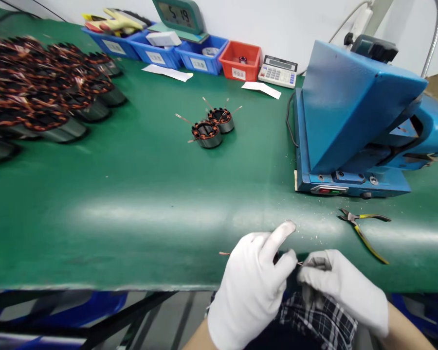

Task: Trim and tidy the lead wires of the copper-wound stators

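Observation:
My left hand (253,287), in a white glove, is closed around a motor stator (276,257) at the table's front edge. The glove hides most of it; a dark bit shows between the fingers, and a copper lead (224,253) sticks out to the left. My right hand (337,284), also gloved, pinches a thin wire lead (300,263) on the stator's right side. Farther back, two more stators (209,140) with copper windings and upright leads stand touching. Diagonal cutters (354,221) with yellow-and-black handles lie open to the right of my right hand.
A blue machine (354,107) with red and green buttons stands at right. Many stators (47,92) crowd the left. Along the back are blue bins (200,56), a red bin (241,58), a calculator (278,70), a clock (178,17) and paper strips (168,72). Wire bits dot the green table (131,184).

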Available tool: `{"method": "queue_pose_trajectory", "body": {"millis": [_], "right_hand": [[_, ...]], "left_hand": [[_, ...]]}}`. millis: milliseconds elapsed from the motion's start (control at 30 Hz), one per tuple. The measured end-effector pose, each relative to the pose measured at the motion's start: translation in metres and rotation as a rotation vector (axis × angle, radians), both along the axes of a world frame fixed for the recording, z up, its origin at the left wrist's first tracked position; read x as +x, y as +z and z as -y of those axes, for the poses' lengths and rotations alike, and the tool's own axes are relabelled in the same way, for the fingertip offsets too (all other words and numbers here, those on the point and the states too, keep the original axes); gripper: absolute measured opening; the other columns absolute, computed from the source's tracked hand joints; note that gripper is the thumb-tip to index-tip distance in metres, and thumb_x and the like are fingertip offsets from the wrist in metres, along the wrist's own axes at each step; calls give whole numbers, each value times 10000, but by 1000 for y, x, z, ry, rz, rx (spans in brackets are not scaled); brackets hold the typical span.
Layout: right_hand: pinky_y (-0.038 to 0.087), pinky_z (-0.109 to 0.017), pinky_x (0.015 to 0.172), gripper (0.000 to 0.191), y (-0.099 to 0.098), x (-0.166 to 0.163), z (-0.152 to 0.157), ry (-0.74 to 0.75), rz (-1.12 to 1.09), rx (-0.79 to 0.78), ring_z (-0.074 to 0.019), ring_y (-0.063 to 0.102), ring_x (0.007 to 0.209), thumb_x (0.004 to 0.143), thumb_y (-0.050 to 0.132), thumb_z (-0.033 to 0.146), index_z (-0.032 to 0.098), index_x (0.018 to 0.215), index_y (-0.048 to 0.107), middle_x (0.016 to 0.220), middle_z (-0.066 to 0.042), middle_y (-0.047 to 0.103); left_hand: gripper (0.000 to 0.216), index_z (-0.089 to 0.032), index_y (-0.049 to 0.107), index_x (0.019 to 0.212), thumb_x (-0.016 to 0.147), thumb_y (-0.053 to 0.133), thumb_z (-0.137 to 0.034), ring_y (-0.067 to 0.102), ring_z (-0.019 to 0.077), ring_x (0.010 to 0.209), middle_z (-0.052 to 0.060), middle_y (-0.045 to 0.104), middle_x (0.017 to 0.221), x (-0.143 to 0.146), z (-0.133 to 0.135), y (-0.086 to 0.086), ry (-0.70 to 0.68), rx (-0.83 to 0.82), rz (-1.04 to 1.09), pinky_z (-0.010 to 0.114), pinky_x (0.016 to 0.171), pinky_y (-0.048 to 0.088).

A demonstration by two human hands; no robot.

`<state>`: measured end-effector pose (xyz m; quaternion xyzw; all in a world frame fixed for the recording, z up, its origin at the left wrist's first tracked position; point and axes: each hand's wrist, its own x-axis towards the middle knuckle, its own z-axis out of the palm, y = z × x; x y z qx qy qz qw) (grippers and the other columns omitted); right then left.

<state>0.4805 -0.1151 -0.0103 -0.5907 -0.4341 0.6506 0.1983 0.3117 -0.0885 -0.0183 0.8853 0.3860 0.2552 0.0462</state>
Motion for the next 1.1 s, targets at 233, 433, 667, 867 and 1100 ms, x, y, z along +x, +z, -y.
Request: {"method": "queue_pose_trajectory", "body": {"millis": [233,433,667,867,1100], "right_hand": [[444,-343,639,193,-9,-8,12,-63,425,755,-208,591,624,856,512,214,182,714,639,671,-76,666],[303,-233,343,308,-5,-11,1,-142,-284,-111,-118,391,313,826,454,419,203,610,492,403,54,427],[451,-376,698,149,-7,3,9,130,613,897,-241,634,738,852,527,162,183,927,654,848,-99,713],[334,-268,392,315,-8,-20,11,-285,-70,130,-128,361,342,836,516,379,214,567,512,398,49,391],[374,-224,449,192,1,0,3,-184,-109,-2,-116,484,442,701,673,306,178,608,564,515,19,561]], "left_hand": [[284,-182,615,817,717,388,-43,540,195,749,117,575,1212,1,0,1,23,-13,58,361,622,471],[295,-173,619,846,720,383,-48,544,209,759,129,581,1197,0,-1,1,-4,-1,41,383,638,483],[259,-165,613,852,717,423,-51,542,209,778,130,557,1244,1,0,-1,3,-31,75,388,656,481],[264,-167,612,830,721,395,-64,552,211,782,131,563,1232,1,1,-3,16,-8,48,389,664,485],[261,-182,605,827,708,410,-55,563,203,773,124,555,1240,1,0,-5,11,-19,59,385,657,483]]}}
